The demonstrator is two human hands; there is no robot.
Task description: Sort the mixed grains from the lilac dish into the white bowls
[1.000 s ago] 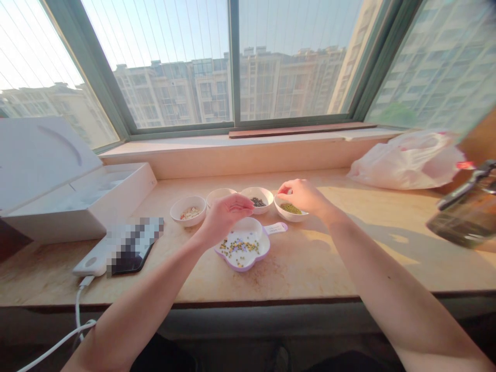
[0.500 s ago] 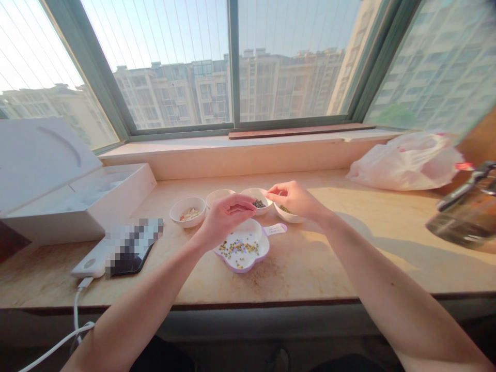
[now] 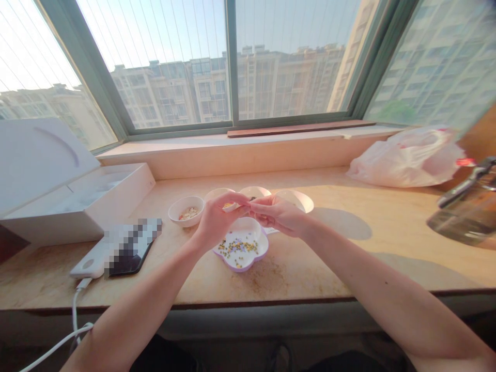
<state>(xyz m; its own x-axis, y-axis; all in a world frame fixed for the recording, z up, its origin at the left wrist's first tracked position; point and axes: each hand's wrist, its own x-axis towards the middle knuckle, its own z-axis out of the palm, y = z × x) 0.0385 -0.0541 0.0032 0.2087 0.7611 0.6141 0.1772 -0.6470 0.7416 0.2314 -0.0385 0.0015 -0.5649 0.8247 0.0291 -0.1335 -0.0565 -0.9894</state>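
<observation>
My left hand [image 3: 220, 219] and my right hand [image 3: 282, 213] meet at the fingertips above a purple-edged white dish [image 3: 248, 226]. Both are closed in a pinch; whatever they hold is too small or hidden to make out. Mixed green and yellow beans [image 3: 238, 247] lie scattered in the dish. Behind the hands stand a white bowl with yellow grains [image 3: 217, 192], a bowl with dark seeds [image 3: 256, 190] and a right-hand bowl [image 3: 300, 197] whose contents my right hand hides. A bowl of pale pieces [image 3: 189, 223] is at the left.
On the left are an opened white box [image 3: 93, 206], a white power bank [image 3: 90, 262] with a cable, and a dark phone [image 3: 134, 261]. A plastic bag [image 3: 406, 160] and a dark transparent jug [image 3: 461, 219] stand on the right. The counter's front edge [image 3: 263, 305] runs nearby.
My right hand has moved left from the right-hand bowl to the fingertips of my left hand. The left hand stays nearly in place, and the beans in the dish look unchanged.
</observation>
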